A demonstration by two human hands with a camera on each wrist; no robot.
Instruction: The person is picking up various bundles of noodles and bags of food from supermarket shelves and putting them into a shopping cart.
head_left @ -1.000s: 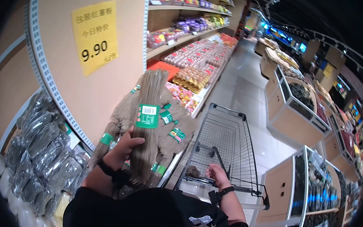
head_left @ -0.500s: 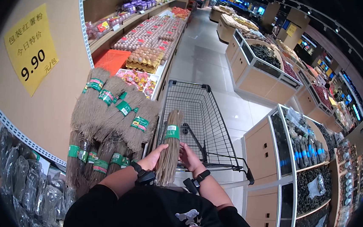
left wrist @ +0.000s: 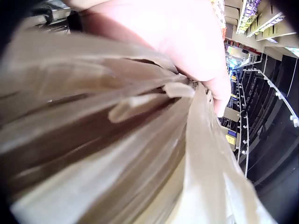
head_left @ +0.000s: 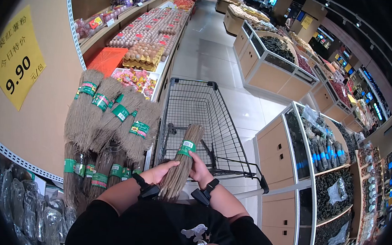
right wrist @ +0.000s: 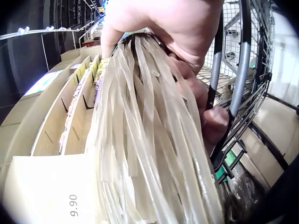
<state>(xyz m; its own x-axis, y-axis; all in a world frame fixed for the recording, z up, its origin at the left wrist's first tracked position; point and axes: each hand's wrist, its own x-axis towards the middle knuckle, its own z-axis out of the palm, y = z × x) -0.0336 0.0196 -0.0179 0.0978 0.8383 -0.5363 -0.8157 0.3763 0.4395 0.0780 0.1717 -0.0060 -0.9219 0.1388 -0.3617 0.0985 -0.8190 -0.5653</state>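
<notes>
A long supermarket aisle [head_left: 211, 45] runs ahead, lined on one side by shelves [head_left: 121, 15] of egg trays and packaged goods and on the other by wooden display bins [head_left: 286, 143] of dark dried produce. A tall beige panel [head_left: 35, 114] stands close on the person's left side, carrying a yellow price sign [head_left: 17, 57] that reads 9.90. Against that panel leans a stack of brown noodle bundles [head_left: 108, 125], each ringed with a green label, and below them lie bags of dark dried goods [head_left: 19, 205]. Straight in front stands a wire shopping cart [head_left: 196, 118], its handle near the person's body.

Over the near end of the cart the person holds one noodle bundle [head_left: 181, 163] tilted, its upper end leaning toward the basket and its lower end near the dark shirt. A green label band [head_left: 186, 146] wraps it near the top. The left hand [head_left: 160, 171] grips the bundle from its left side, fingers curled around the strands, which the left wrist view shows pressed right against the palm. The right hand [head_left: 199, 168] grips it from the right side; in the right wrist view its fingers [right wrist: 205, 107] wrap the pale flat strands beside the cart's bars. Both wrists wear black bands
</notes>
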